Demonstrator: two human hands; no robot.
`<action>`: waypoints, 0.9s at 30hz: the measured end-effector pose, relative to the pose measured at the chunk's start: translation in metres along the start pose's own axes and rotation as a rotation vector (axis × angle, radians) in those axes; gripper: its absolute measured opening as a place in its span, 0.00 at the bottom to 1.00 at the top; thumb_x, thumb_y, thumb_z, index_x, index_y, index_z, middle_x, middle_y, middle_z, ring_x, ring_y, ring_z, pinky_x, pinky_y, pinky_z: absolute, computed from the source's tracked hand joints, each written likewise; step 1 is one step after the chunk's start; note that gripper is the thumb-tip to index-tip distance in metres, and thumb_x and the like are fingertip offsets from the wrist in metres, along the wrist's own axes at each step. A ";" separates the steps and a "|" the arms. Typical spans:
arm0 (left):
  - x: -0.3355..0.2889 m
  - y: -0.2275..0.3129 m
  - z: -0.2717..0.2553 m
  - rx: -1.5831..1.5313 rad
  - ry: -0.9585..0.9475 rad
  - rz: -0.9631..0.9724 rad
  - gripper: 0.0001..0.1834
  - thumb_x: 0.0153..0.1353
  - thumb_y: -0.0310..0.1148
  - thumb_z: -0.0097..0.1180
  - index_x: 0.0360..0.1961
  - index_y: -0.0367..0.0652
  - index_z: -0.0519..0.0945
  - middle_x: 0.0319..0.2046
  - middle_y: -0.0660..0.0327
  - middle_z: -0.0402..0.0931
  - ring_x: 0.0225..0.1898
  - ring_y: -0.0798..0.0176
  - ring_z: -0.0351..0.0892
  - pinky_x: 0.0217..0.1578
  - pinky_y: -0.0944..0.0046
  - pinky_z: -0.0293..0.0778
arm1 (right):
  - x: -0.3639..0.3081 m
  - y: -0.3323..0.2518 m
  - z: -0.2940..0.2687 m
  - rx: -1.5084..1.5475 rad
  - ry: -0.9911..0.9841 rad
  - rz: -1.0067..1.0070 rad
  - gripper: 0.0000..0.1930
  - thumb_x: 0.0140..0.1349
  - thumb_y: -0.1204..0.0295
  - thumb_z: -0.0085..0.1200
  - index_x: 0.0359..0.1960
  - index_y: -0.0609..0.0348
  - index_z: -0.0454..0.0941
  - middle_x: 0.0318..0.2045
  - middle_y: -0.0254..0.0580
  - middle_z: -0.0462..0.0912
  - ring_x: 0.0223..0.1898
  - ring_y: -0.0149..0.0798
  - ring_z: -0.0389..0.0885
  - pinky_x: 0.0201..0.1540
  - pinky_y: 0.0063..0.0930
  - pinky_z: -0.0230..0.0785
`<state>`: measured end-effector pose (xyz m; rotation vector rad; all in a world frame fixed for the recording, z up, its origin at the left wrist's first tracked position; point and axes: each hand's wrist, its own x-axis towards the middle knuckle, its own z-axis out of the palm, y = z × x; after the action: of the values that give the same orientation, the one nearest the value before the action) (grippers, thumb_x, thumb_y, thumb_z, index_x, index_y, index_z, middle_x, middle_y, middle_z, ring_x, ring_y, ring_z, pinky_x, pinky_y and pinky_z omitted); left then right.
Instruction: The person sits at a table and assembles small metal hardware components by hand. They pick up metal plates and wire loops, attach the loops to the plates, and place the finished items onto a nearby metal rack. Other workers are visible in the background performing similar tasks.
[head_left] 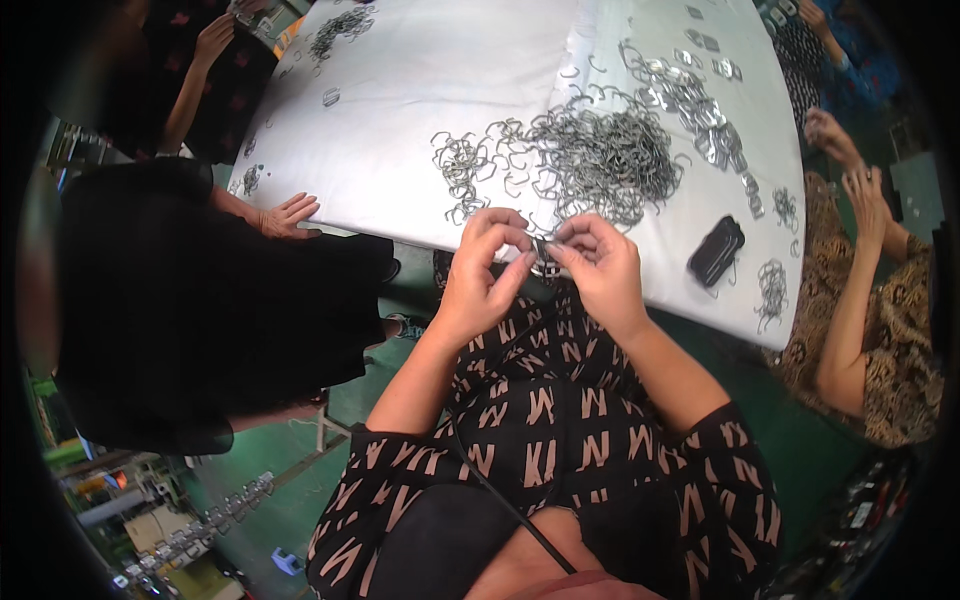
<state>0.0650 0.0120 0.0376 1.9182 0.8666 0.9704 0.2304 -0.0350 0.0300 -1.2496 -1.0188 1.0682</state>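
Note:
Close to the table's near edge, my left hand [478, 278] and my right hand [608, 272] meet fingertip to fingertip. Between them they pinch a small metal buckle-like piece [545, 264], partly covered by my fingers; its exact shape is too small to tell. Just beyond my hands lies a large heap of bent grey wire hooks [612, 150]. To its left, past my left fingers, a looser cluster of the same hooks [460, 162] is spread out. Flat shiny metal buckles [712, 145] trail along the heap's right side.
A white-covered table [400, 90] carries everything. On its right lie a black oblong case [716, 252] and small hook piles [772, 290]. More hooks [335, 35] sit at the far left. A person in black stands close on my left, hand [290, 217] on the table; others work around it.

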 end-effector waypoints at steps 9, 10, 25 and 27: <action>-0.004 0.007 0.004 -0.001 0.212 0.014 0.05 0.55 0.21 0.57 0.31 0.36 0.73 0.38 0.52 0.74 0.43 0.57 0.74 0.47 0.62 0.69 | 0.003 -0.016 0.011 -0.175 -0.048 -0.168 0.05 0.55 0.83 0.58 0.33 0.67 0.76 0.28 0.36 0.82 0.31 0.25 0.81 0.35 0.20 0.73; -0.005 0.006 0.003 0.001 0.203 0.037 0.04 0.58 0.21 0.55 0.32 0.35 0.73 0.38 0.54 0.75 0.43 0.61 0.74 0.48 0.63 0.69 | 0.003 -0.018 0.012 -0.202 -0.075 -0.143 0.05 0.55 0.82 0.58 0.34 0.66 0.77 0.27 0.38 0.83 0.31 0.27 0.82 0.36 0.22 0.74; -0.030 -0.002 -0.002 -0.125 0.151 -0.036 0.05 0.64 0.18 0.47 0.40 0.33 0.70 0.40 0.56 0.74 0.42 0.66 0.71 0.49 0.66 0.66 | 0.060 0.000 -0.061 -0.308 0.124 -0.280 0.09 0.55 0.69 0.64 0.31 0.61 0.80 0.26 0.40 0.84 0.27 0.31 0.82 0.34 0.24 0.74; -0.036 -0.010 -0.002 -0.141 0.143 -0.057 0.06 0.63 0.17 0.46 0.41 0.34 0.70 0.39 0.55 0.74 0.41 0.67 0.70 0.48 0.67 0.66 | 0.078 0.006 -0.086 -0.277 0.256 -0.209 0.09 0.56 0.69 0.64 0.32 0.61 0.81 0.26 0.38 0.84 0.27 0.29 0.81 0.34 0.23 0.73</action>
<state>0.0436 -0.0128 0.0187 1.7128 0.9039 1.1150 0.3305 0.0233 0.0198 -1.4245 -1.0948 0.6024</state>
